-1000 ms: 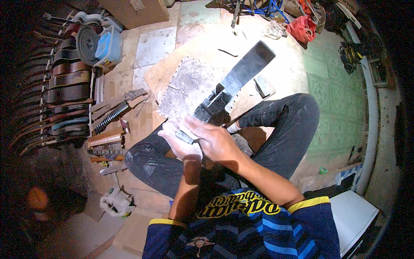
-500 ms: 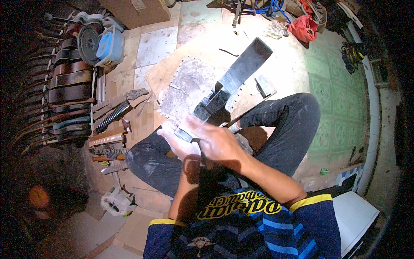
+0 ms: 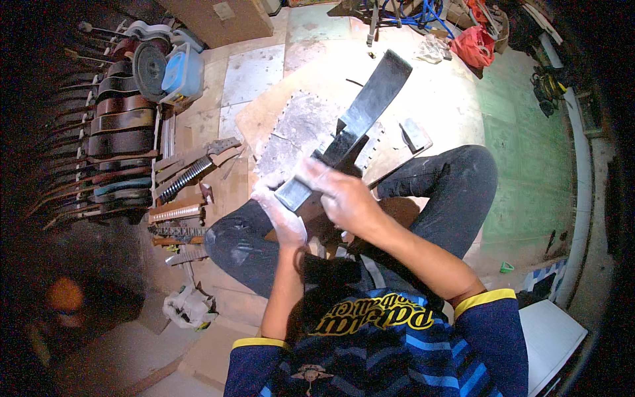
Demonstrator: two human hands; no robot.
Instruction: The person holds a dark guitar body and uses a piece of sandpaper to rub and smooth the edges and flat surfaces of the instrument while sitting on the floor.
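Note:
A long black curved piece [image 3: 374,89], which looks like the side of a guitar body seen edge-on, slants from my lap out over the floor. My left hand [image 3: 281,212], pale with dust, is wrapped under and beside its near end. My right hand [image 3: 347,198] lies across it just beyond that end, with fingers pressed together against the surface and slightly smeared by motion. Whether a small pad or sheet sits under those fingers is hidden. Below the piece lies a dusty grey board [image 3: 294,129] with a notched edge.
My bent legs [image 3: 440,195] frame the work. On the right lies a small dark-and-pale block [image 3: 415,135]. Several guitars [image 3: 119,126] stand in a row at left, beside a blue plastic tub [image 3: 182,76]. Guitar necks [image 3: 188,178] lie nearer me. A red bag [image 3: 473,47] sits far right.
My right hand has moved outward along the black piece, so more of its near end shows. The piece has swung slightly left, and the whole view has shifted a little.

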